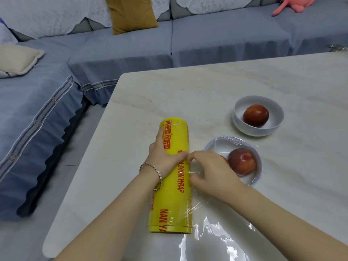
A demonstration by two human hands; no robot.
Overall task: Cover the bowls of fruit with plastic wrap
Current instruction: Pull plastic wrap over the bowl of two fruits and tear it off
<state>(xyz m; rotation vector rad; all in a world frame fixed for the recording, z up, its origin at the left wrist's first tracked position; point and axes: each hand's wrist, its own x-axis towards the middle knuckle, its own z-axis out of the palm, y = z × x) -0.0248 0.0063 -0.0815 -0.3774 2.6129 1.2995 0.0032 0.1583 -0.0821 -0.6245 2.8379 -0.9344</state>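
Observation:
A long yellow roll of plastic wrap (174,140) lies on the marble table (207,87). My left hand (162,157) presses down on the roll's middle, fingers spread over it. My right hand (211,170) pinches the clear film at the roll's right edge, beside the near bowl (211,146). That white bowl holds a red apple (243,161) and has film stretched over it. A second white bowl (239,108) farther back holds another red apple (255,115) and is uncovered. Loose film (207,228) glints on the table by my right forearm.
A blue-grey sofa (113,53) wraps around the table's far and left sides, with a mustard cushion (131,14), a cream pillow (17,59) and a pink plush toy (293,4). The table's left edge runs diagonally next to the roll.

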